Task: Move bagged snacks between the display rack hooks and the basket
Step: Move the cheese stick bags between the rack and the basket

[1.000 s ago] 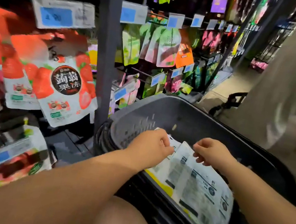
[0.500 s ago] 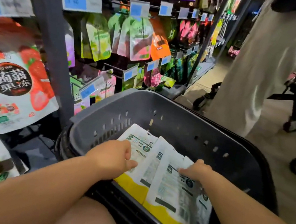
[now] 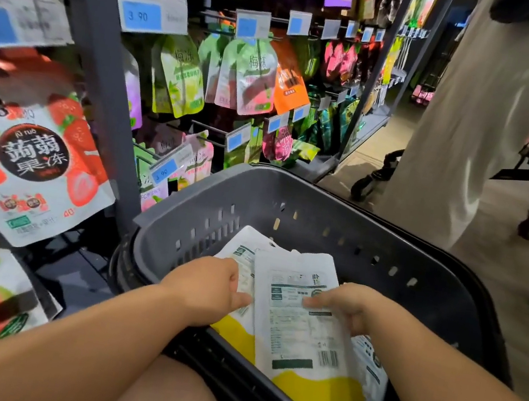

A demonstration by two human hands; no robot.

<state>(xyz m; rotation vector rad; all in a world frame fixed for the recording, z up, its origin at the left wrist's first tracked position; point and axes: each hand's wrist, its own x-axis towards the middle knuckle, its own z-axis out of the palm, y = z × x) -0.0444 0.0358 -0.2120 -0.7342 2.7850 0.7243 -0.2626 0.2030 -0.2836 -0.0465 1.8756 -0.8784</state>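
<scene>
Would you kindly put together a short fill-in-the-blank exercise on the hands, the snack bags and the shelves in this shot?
1. The left hand and right hand hold snack bags inside a grey ____.
2. The bags' lower bands are coloured ____.
3. The large bag hanging on the rack shows red ____.
4. The blue price tag reads ____.

Missing words: basket; yellow; strawberries; 3.90
</scene>
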